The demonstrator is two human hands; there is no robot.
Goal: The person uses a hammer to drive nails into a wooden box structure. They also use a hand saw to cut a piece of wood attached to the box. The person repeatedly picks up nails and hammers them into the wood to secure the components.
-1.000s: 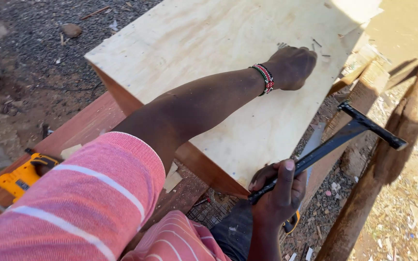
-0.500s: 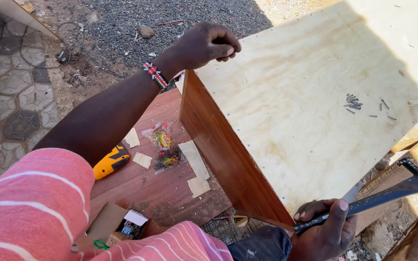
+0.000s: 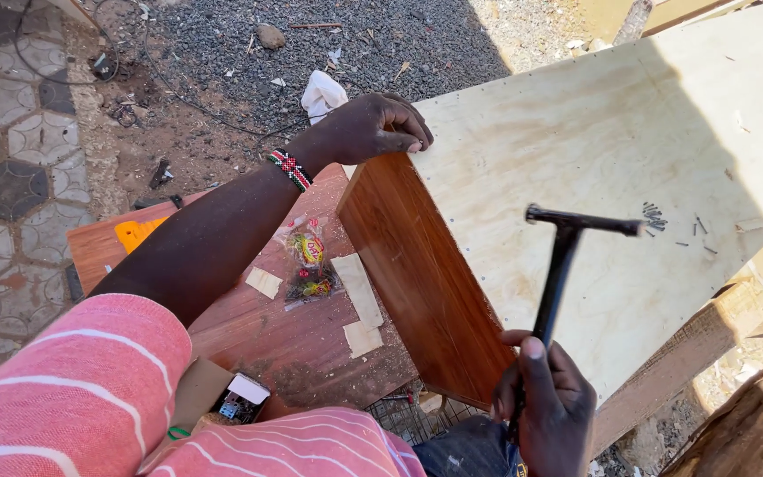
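I see my left hand [image 3: 373,128] curled over the far corner of the plywood box [image 3: 593,177], fingers pinched together on its pale, grainy top. My right hand [image 3: 547,402] wraps a slim black metal hammer [image 3: 567,247] upright beside the box's glossy brown side, loose nails [image 3: 655,215] scattered beyond.

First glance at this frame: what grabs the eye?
The black hammer, upright in the right hand at bottom centre, over the pale plywood panel. The left hand grips the box's top corner. Loose nails lie on the panel at right.
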